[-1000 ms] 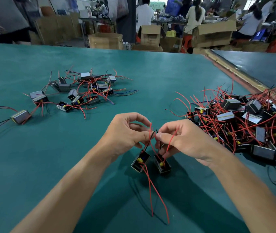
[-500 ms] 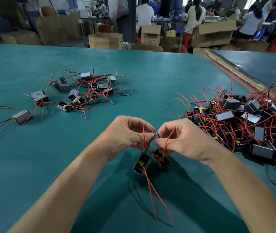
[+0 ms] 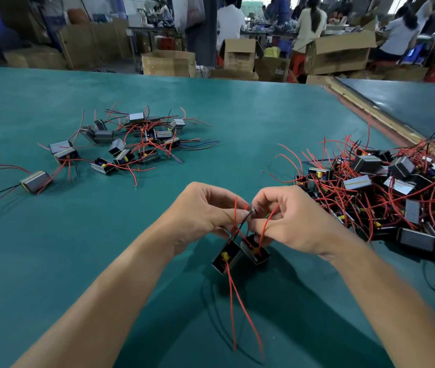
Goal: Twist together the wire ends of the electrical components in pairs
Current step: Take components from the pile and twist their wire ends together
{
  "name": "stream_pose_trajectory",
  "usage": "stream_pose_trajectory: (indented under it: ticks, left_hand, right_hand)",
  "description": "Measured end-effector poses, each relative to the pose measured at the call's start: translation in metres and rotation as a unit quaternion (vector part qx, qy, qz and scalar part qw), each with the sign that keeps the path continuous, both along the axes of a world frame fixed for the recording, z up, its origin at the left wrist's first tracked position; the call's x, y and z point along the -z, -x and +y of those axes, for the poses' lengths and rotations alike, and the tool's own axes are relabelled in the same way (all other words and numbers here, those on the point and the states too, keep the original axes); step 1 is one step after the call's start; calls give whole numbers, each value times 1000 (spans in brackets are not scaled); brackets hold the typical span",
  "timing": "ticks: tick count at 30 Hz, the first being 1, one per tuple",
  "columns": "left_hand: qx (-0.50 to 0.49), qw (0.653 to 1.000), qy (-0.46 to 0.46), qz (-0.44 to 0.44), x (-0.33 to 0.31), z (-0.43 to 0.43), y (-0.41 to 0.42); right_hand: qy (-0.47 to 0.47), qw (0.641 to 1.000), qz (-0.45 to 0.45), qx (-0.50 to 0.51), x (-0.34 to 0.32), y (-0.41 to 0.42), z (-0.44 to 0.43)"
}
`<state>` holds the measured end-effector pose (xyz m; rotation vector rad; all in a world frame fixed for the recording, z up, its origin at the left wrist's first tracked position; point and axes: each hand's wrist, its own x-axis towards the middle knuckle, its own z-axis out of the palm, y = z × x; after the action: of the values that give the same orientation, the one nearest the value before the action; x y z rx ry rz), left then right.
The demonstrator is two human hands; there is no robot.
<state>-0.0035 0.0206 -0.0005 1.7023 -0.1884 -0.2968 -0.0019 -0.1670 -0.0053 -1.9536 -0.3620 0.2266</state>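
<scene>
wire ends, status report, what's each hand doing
Left hand and right hand both pinch the wire ends between them. Two components below the hands. Nothing blocking.

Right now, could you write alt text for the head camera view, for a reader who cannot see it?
The left hand and the right hand pinch wire ends together, with two small components just below over a green table. A loose group of components lies at the left, and a larger pile tangled in red wires at the right.

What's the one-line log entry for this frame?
step: wire twist | left hand: pinches wire ends | right hand: pinches wire ends | two components: below hands
</scene>
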Motion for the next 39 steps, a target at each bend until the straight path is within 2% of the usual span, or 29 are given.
stream_pose_trajectory:
  ticks: [4, 10, 16, 22, 39]
  left_hand:
    - [-8, 1000, 2, -14, -1, -2, 0]
    - [-13, 999, 11, -36, -1, -7, 2]
    - [-11, 999, -3, -54, -1, -5, 3]
    - [-1, 999, -12, -49, -2, -5, 3]
    - [65, 997, 3, -31, -2, -2, 4]
  right_hand:
    - [-33, 997, 58, -42, -7, 1, -5]
    - [-63, 993, 100, 14, -8, 0, -1]
    - [-61, 997, -23, 39, -5, -2, -2]
    - [-93, 992, -86, 11, -8, -1, -4]
    - [-89, 989, -110, -35, -5, -2, -6]
